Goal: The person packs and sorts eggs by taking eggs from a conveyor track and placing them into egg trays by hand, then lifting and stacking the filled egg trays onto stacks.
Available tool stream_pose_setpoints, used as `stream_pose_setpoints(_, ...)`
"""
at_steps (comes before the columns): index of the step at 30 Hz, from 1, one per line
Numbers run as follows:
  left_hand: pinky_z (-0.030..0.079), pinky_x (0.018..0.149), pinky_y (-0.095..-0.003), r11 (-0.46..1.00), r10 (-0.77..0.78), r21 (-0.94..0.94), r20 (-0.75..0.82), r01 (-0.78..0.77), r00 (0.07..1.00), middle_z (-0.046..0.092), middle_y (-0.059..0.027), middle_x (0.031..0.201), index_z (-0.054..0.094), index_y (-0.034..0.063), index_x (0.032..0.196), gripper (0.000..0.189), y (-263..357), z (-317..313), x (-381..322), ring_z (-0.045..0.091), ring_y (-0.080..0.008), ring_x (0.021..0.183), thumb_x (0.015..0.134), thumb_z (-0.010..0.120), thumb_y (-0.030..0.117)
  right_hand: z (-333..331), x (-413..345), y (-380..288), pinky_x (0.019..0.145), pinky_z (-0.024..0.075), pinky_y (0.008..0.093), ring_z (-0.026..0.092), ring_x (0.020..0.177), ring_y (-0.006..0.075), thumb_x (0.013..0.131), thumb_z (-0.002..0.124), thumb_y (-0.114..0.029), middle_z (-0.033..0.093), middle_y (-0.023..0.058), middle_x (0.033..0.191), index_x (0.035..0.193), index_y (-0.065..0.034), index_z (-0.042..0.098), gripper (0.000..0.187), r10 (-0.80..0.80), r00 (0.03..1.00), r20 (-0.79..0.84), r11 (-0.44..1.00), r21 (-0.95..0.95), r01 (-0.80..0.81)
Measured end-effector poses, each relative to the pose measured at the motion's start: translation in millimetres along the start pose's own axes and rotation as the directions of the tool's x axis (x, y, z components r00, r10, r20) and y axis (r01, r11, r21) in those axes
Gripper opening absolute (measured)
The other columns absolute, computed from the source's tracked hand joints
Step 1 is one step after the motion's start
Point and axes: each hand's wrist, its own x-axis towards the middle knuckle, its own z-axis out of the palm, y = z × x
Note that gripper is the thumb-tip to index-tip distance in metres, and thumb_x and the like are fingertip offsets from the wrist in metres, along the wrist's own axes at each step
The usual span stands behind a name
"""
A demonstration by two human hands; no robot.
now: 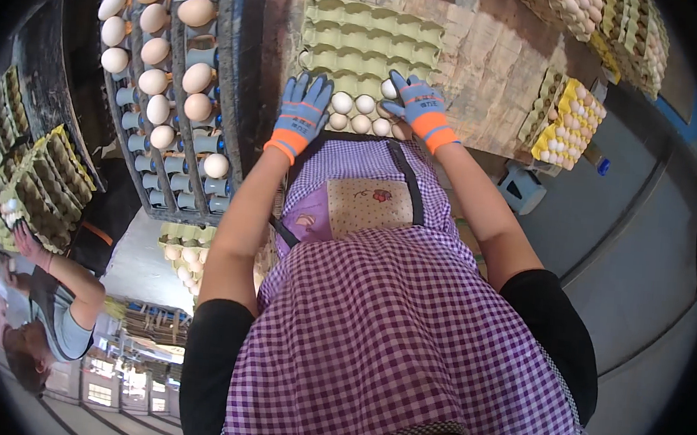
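A green pulp egg tray (373, 43) lies before me on a worn wooden table, its near rows filled with pale eggs (361, 123). My left hand (303, 108), in a blue and orange work glove, rests over the tray's left edge, fingers extended; a white egg (303, 58) shows just beyond its fingertips. My right hand (420, 105), gloved alike, is at the tray's right side with its thumb and fingers around a white egg (388, 89). A brown egg shows partly under that hand. What lies beneath the left palm is hidden.
On the left, a roller conveyor (176, 166) carries brown and white eggs. Stacked egg trays (570, 125) stand at the table's right, with more at upper right. A co-worker's gloved hand (31, 247) is at tray stacks far left. Egg trays (185, 248) sit below the conveyor.
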Motion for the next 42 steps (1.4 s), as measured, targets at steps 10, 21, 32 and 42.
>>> stream_pose_setpoints(10, 0.05, 0.09, -0.0378, 0.426, -0.532, -0.877, -0.044, 0.222, 0.846, 0.066, -0.0135, 0.105, 0.07, 0.0065, 0.107, 0.023, 9.9, -9.8, -12.8, 0.064, -0.0285, 0.098, 0.086, 0.065, 0.012, 49.8, -30.3, 46.8, 0.088, 0.0543, 0.0385, 0.069, 0.102, 0.028, 0.094, 0.056, -0.037, 0.07, 0.0149, 0.111, 0.115, -0.0053, 0.067, 0.039, 0.126, 0.99, 0.063, 0.198, 0.976, -0.088)
stream_pose_setpoints(21, 0.056, 0.072, -0.0449, 0.994, 0.048, -0.103, 0.082, -0.039, 0.995, 0.057, -0.0127, 0.107, 0.065, 0.0093, 0.099, 0.019, 21.9, -16.6, 36.4, 0.065, -0.0323, 0.095, 0.082, 0.066, 0.017, 21.6, -16.3, -15.1, 0.078, 0.0548, 0.0425, 0.063, 0.102, 0.0307, 0.077, 0.076, -0.031, 0.06, 0.0118, 0.102, 0.092, -0.0088, 0.067, 0.028, -0.236, 0.96, -0.148, 0.97, 0.013, 0.241)
stream_pose_setpoints(32, 0.049, 0.091, -0.0447, 0.577, -0.584, -0.762, -0.132, 0.295, 0.801, 0.054, -0.0166, 0.119, 0.065, 0.0094, 0.117, 0.041, 41.7, -97.8, -40.1, 0.059, -0.0367, 0.108, 0.086, 0.072, 0.035, -71.2, 18.9, -43.7, 0.085, 0.0513, 0.0373, 0.063, 0.097, 0.0266, 0.078, 0.079, -0.039, 0.065, 0.0134, 0.104, 0.11, -0.0042, 0.067, 0.049, -0.265, 0.963, 0.047, 0.776, 0.603, 0.184)
stream_pose_setpoints(42, 0.052, 0.09, -0.0467, 0.392, -0.917, -0.616, -0.316, 0.683, 0.242, 0.055, -0.0235, 0.124, 0.064, 0.0062, 0.114, 0.049, -61.9, -149.6, -207.8, 0.059, -0.0421, 0.109, 0.083, 0.075, 0.043, -140.5, 74.1, -355.8, 0.084, 0.0522, 0.0445, 0.063, 0.104, 0.0321, 0.078, 0.076, -0.042, 0.062, 0.0112, 0.112, 0.126, -0.0109, 0.058, 0.06, -0.92, 0.39, 0.042, 0.39, -0.002, 0.921)
